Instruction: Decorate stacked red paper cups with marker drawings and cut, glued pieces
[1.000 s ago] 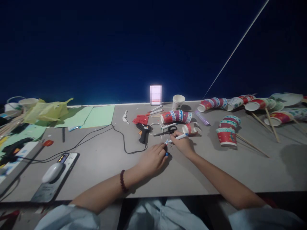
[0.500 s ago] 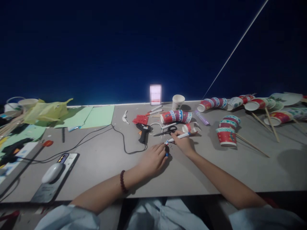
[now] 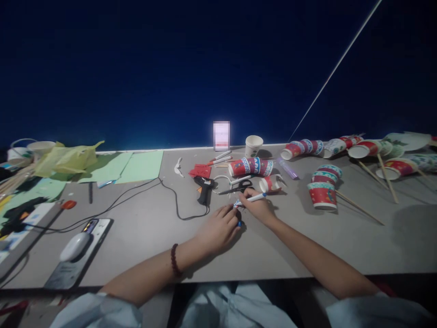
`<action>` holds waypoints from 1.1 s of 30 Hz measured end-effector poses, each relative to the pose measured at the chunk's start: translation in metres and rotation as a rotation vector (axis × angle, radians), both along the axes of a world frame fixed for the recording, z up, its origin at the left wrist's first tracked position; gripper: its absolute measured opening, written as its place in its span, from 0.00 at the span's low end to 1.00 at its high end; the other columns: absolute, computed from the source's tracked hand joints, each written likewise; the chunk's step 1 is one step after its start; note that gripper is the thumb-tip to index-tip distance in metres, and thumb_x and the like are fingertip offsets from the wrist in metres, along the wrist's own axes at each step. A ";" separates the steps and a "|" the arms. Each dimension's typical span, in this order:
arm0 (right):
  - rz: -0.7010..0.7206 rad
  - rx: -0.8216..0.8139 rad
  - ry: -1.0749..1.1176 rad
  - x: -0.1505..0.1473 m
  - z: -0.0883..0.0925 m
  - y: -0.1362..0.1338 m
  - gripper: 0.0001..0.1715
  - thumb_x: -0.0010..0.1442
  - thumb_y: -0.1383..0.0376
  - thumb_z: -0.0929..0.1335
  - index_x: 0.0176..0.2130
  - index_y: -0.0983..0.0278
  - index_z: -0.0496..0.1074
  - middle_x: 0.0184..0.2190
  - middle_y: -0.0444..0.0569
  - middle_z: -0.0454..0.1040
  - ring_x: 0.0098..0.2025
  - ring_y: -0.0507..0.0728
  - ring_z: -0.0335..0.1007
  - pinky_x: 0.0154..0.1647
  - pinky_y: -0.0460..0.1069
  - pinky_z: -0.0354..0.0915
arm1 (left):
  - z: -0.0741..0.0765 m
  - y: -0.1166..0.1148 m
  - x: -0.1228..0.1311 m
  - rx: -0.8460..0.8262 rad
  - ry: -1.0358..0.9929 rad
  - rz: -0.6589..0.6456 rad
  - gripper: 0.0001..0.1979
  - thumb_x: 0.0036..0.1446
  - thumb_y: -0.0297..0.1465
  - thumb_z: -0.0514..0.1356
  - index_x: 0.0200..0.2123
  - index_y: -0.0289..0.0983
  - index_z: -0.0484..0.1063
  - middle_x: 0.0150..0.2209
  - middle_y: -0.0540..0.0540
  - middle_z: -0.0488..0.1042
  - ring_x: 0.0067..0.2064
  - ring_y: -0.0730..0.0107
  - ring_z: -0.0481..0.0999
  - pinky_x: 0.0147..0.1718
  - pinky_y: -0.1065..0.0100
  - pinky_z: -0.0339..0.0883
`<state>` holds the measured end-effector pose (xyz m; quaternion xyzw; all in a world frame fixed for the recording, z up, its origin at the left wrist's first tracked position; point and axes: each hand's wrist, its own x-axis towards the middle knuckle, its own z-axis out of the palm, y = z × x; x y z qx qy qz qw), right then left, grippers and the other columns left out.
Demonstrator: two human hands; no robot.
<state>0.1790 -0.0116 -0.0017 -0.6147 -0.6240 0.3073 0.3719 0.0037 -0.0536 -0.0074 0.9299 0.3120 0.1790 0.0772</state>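
My right hand [image 3: 258, 208] is closed around a white marker [image 3: 255, 197] with a blue end, its other end slanting down to the left. The marker's tip meets a small white, red and blue piece [image 3: 236, 204] at the fingertips of my left hand [image 3: 220, 228]. That left hand lies low on the table with bent fingers pressed together on the piece, which they partly cover. A small blue thing [image 3: 239, 223] shows beside its thumb, too hidden to name. Just beyond the hands lie black-handled scissors [image 3: 243, 185] and a cut red paper cup [image 3: 269, 183].
A black glue gun [image 3: 205, 190] with a cord lies left of the scissors. Nested patterned cups [image 3: 251, 166] lie behind; more cups [image 3: 322, 196] on sticks are to the right. A phone [image 3: 78, 255] bears a white mouse-like object [image 3: 74, 246]. Green paper [image 3: 141, 165] lies back left.
My right hand has shifted slightly left, and the marker with it, now closer over the small piece. My left hand stays nearly in place.
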 end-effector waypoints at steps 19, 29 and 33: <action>-0.066 0.000 0.061 0.001 -0.009 0.003 0.17 0.52 0.56 0.63 0.18 0.60 0.58 0.16 0.40 0.62 0.21 0.52 0.57 0.24 0.46 0.55 | -0.005 0.000 -0.001 0.057 0.084 0.013 0.15 0.63 0.35 0.50 0.49 0.35 0.67 0.55 0.38 0.67 0.58 0.52 0.63 0.54 0.53 0.62; -0.061 -0.074 -0.064 -0.001 0.002 -0.001 0.16 0.53 0.58 0.64 0.19 0.60 0.61 0.15 0.39 0.63 0.21 0.51 0.58 0.24 0.45 0.53 | -0.007 0.000 -0.001 0.074 0.085 0.017 0.15 0.63 0.35 0.51 0.48 0.36 0.67 0.55 0.40 0.68 0.59 0.53 0.63 0.54 0.54 0.62; -0.032 -0.039 -0.016 0.000 -0.002 0.000 0.17 0.53 0.58 0.64 0.18 0.60 0.59 0.15 0.39 0.62 0.21 0.51 0.57 0.24 0.45 0.54 | -0.006 0.000 0.000 0.073 0.075 0.022 0.15 0.63 0.35 0.51 0.49 0.36 0.67 0.54 0.40 0.68 0.58 0.53 0.63 0.54 0.54 0.62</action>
